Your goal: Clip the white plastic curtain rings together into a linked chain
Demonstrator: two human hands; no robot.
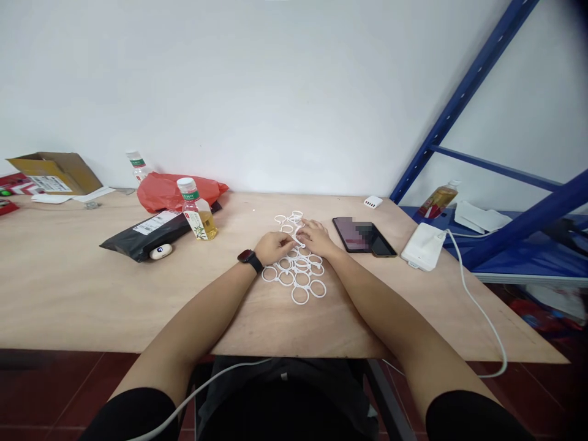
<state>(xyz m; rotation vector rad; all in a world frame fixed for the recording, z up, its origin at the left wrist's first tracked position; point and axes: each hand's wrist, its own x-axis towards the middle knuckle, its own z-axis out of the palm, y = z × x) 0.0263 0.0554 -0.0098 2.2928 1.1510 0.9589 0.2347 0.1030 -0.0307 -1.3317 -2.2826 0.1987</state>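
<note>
The white rings [302,264] lay in an overlapping patch abt. the middle of the worktop [68,294], stretching from nr. the back edge twd. the front one. The left hand [274,247], w/ a black watch [250,260] on its wrist, had thumb & fingertips pinched together on them. The right hand [318,237] was opposite, fingers bent over the same rings; couldn't tell from my spot if they gripped any. A bottle [199,219] (only part full, btw) stood beside a black parcel [147,237], left of the hands. Two phones [346,242] lay btwn. the right hand & the worktop's right edge.
</note>
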